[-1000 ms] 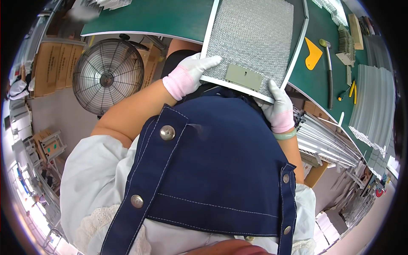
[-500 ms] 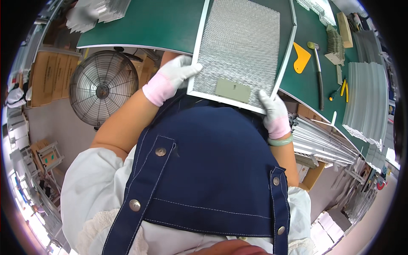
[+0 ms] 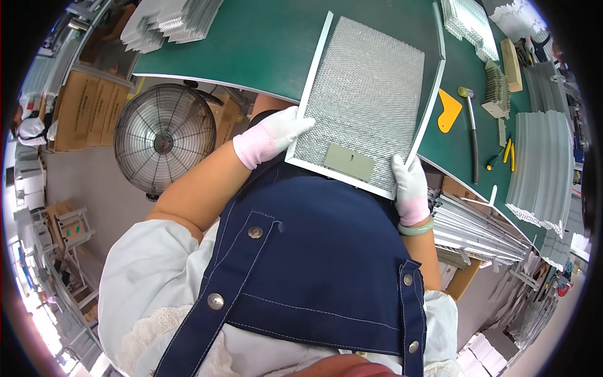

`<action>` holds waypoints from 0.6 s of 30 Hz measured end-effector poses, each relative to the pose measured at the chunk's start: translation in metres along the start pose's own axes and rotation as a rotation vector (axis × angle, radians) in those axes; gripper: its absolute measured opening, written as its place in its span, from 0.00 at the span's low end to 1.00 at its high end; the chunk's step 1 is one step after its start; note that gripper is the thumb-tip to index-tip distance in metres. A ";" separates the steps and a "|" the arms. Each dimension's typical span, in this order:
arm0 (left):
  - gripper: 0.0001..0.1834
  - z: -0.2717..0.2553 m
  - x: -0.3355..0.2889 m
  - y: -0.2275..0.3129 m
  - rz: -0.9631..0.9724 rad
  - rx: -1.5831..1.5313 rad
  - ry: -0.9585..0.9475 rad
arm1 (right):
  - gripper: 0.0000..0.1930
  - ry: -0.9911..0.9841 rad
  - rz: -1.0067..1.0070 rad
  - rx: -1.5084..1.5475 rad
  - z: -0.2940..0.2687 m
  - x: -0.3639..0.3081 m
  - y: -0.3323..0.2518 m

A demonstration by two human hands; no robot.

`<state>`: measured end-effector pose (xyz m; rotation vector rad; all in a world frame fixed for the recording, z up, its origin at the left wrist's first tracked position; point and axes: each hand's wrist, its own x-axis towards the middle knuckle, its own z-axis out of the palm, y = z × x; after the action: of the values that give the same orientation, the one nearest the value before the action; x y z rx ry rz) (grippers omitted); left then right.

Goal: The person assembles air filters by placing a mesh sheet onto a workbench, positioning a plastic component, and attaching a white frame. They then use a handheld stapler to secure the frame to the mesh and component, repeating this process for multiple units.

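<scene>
We are holding a silvery rectangular mesh panel (image 3: 377,81) between the rails of a white thin-railed metal frame (image 3: 312,78), whose lower end is overhanging the near edge of the green work surface (image 3: 251,56). Our left hand (image 3: 279,129), white-gloved with a pink cuff, is clasping the left rail near the lower left corner; our right hand (image 3: 411,182), gloved alike, is gripping the lower right corner, thumb above. The frame is hiding the fingers beneath. A grey-green rectangular plate (image 3: 349,162) is lying over the mesh beside the bottom rail. Toward the surface's right edge, we are seeing a flat angular yellow tool (image 3: 448,112), a black-handled mallet (image 3: 474,138) and silvery corrugated sheets (image 3: 534,173). Layered silvery sheets (image 3: 182,19) are covering part of the left edge. Below the near edge, a round black wire-guarded fan (image 3: 164,139) is standing at left.
</scene>
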<state>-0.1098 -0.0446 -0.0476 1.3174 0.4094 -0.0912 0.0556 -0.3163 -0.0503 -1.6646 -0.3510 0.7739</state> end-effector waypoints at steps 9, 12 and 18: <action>0.23 0.004 0.004 -0.001 0.031 -0.052 0.036 | 0.17 -0.058 0.112 0.436 -0.001 -0.007 -0.007; 0.24 0.007 -0.004 0.017 -0.007 -0.011 0.012 | 0.18 -0.024 -0.027 0.230 -0.002 -0.005 -0.004; 0.24 0.007 0.003 0.040 0.156 -0.117 0.085 | 0.20 -0.175 0.108 0.339 0.005 -0.007 -0.006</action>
<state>-0.0932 -0.0405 -0.0108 1.2362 0.3770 0.1182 0.0477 -0.3152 -0.0423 -1.3092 -0.2374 1.0048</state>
